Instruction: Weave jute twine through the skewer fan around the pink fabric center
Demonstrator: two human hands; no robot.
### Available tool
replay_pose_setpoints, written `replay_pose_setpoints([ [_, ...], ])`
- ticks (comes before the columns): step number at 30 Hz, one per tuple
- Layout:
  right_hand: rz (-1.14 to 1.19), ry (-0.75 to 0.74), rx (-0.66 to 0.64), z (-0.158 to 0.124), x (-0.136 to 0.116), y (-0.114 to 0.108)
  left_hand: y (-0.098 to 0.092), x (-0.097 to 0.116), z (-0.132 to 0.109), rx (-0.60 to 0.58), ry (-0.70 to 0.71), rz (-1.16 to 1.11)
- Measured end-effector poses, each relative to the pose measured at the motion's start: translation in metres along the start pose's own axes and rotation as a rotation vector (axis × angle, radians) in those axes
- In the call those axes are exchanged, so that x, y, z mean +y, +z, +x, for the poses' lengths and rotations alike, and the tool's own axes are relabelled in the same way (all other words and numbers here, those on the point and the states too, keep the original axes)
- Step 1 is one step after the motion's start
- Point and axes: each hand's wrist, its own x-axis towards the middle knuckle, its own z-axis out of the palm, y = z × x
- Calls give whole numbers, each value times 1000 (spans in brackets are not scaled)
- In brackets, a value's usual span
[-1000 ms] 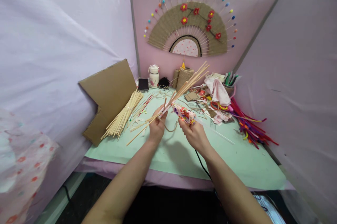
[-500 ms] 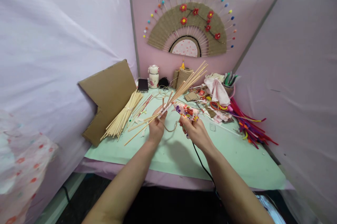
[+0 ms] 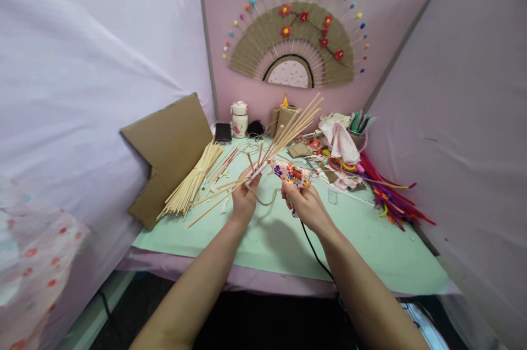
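Observation:
My left hand is closed round a bundle of thin wooden sticks, whose long ends fan up to the right while a few shorter ends point down to the left. A pale wrap circles the bundle at my fingers, and a loose length of twine hangs below it. In my right hand is a hot glue gun with a flowered cover, gripped by its handle. Its nozzle points left, close to the wrapped part of the bundle; whether they touch I cannot tell. A black cord runs down from the handle.
A tied sheaf of sticks leans by brown cardboard on the left. Twine spools, a white bottle and a phone stand behind. Cloth scraps and pipe cleaners lie right. A decorated fan hangs on the back wall.
The stick bundle has turned slightly in my left hand, with its short ends shifting left. My right hand holds the glue gun in nearly the same place.

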Motion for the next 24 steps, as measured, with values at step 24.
replay_pose_setpoints([
  [24,-253,-130,127,9,9,-3,0,-2,1,33,-26,-14],
])
